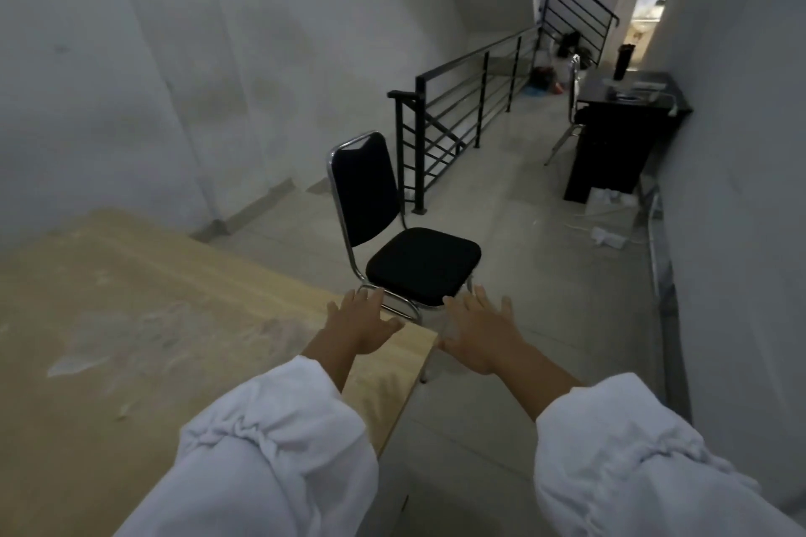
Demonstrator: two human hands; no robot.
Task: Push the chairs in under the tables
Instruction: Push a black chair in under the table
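Observation:
A black padded chair (418,262) with a chrome frame stands on the floor just beyond the corner of a light wooden table (144,318), its seat facing right and its back toward the wall. Both my hands reach out toward it with fingers spread. My left hand (362,325) hovers over the table's corner, near the chair's chrome leg. My right hand (477,331) is past the table edge, close to the seat's near edge. Neither hand holds anything. A second chair (573,109) stands far off, against a black desk (619,126).
A black metal stair railing (458,109) runs behind the chair. White walls close in on the left and right. White boxes and cables (610,214) lie on the floor by the black desk. The pale tiled floor between chair and desk is a passage.

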